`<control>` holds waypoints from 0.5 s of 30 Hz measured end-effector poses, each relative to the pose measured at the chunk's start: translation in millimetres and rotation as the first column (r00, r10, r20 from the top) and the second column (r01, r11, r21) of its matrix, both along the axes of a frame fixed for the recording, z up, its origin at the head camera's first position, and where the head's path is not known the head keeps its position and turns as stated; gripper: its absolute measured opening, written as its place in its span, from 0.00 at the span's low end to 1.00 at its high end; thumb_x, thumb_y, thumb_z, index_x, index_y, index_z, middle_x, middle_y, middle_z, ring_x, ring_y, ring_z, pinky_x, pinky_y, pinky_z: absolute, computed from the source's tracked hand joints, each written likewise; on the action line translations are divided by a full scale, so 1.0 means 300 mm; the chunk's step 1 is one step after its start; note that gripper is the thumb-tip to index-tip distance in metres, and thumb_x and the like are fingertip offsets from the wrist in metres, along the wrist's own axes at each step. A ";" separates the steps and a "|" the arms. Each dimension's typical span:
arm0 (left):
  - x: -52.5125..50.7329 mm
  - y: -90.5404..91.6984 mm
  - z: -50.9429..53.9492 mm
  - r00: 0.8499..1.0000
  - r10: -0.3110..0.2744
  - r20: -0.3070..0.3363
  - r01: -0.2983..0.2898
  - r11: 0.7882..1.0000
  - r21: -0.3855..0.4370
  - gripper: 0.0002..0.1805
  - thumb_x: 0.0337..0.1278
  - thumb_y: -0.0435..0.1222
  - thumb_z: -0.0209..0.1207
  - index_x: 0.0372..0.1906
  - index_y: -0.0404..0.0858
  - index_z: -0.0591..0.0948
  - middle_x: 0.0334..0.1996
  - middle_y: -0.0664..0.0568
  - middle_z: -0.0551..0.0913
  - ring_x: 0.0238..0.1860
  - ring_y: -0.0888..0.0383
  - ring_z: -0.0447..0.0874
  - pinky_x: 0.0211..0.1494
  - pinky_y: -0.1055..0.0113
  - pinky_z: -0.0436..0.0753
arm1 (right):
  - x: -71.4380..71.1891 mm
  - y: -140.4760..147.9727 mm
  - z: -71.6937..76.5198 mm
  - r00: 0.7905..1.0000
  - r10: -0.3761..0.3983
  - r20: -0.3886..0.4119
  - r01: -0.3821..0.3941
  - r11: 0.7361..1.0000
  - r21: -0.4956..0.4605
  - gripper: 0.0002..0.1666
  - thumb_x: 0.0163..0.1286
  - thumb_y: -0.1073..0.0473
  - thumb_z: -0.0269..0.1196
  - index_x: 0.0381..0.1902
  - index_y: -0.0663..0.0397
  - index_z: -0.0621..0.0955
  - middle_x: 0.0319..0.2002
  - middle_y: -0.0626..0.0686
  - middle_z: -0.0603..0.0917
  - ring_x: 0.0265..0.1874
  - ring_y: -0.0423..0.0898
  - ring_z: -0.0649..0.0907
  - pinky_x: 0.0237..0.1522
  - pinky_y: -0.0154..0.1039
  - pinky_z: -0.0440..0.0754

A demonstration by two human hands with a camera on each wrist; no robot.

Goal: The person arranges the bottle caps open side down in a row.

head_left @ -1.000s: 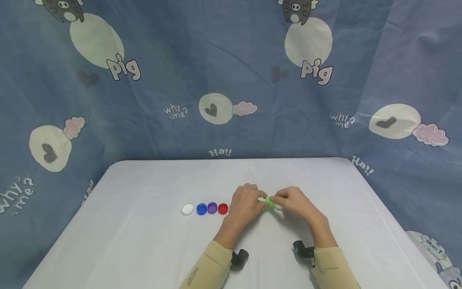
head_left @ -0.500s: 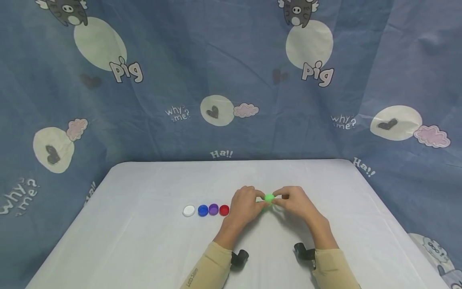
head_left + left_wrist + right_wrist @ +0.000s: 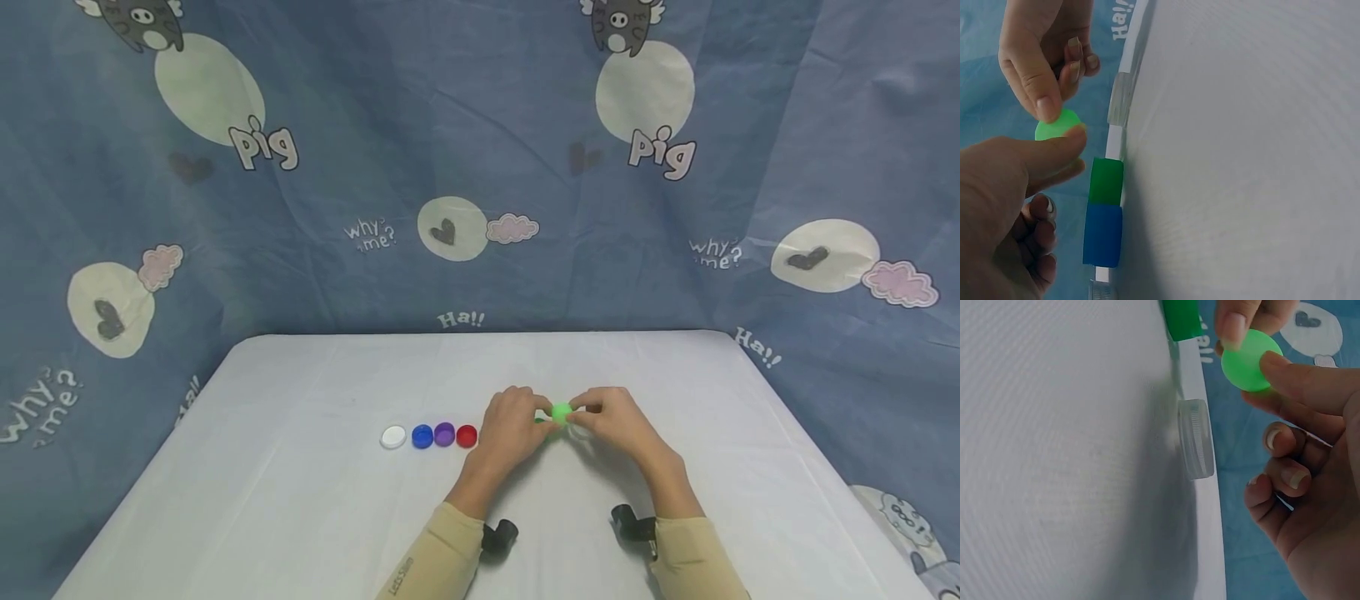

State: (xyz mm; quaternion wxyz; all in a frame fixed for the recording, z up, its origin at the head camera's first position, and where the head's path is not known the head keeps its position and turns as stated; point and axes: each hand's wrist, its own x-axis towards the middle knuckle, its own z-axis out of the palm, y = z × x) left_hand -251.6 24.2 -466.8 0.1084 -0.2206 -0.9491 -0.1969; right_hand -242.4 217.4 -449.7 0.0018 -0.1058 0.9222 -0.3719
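Both hands hold one bright green round disc point(image 3: 561, 413) just above the white table. My left hand point(image 3: 512, 427) pinches its left side between thumb and finger. From the right, my right hand point(image 3: 613, 421) pinches the other side with thumb and forefinger, its remaining fingers curled in the right wrist view. There the disc point(image 3: 1249, 361) shows a smooth, flat-looking face. Beneath the hands, a darker green cap point(image 3: 1107, 181) and a blue cap point(image 3: 1102, 234) show in the left wrist view. A clear ribbed cap point(image 3: 1196, 439) sits below my right hand.
A row runs left of my left hand on the table: a clear or white cap point(image 3: 392, 437), a blue cap point(image 3: 422, 436), a purple cap point(image 3: 445, 434) and a red cap point(image 3: 467, 436). A patterned blue cloth point(image 3: 345, 283) hangs behind the table.
The green disc looked narrow and tilted a second ago and now shows a rounder face toward the head camera. Both hands stay nearly in place, with small shifts of the right fingers.
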 end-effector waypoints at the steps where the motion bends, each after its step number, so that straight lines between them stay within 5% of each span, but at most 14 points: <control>1: 0.000 0.001 0.001 1.000 -0.002 -0.002 0.002 1.000 -0.002 0.14 0.49 0.53 0.71 0.40 0.53 0.90 0.30 0.60 0.83 0.33 0.60 0.75 0.39 0.66 0.70 | 0.000 0.001 0.000 1.000 -0.002 0.005 0.002 1.000 -0.005 0.11 0.63 0.54 0.69 0.41 0.51 0.89 0.37 0.51 0.88 0.36 0.46 0.81 0.39 0.44 0.80; 6: 0.002 0.003 0.005 1.000 -0.006 -0.021 0.006 1.000 -0.006 0.16 0.45 0.54 0.73 0.39 0.54 0.90 0.29 0.60 0.83 0.33 0.61 0.75 0.39 0.67 0.69 | -0.004 0.006 0.003 0.999 0.012 0.037 -0.010 0.999 -0.032 0.11 0.68 0.52 0.65 0.38 0.50 0.89 0.41 0.52 0.89 0.44 0.48 0.84 0.50 0.50 0.81; 15: 0.004 0.004 0.011 0.996 -0.050 -0.077 0.049 0.999 -0.012 0.20 0.45 0.53 0.72 0.48 0.59 0.87 0.30 0.60 0.83 0.31 0.61 0.71 0.38 0.68 0.67 | -0.008 0.011 0.003 0.996 0.034 0.080 -0.031 0.999 -0.032 0.14 0.69 0.51 0.61 0.30 0.51 0.88 0.27 0.52 0.82 0.30 0.44 0.73 0.35 0.39 0.71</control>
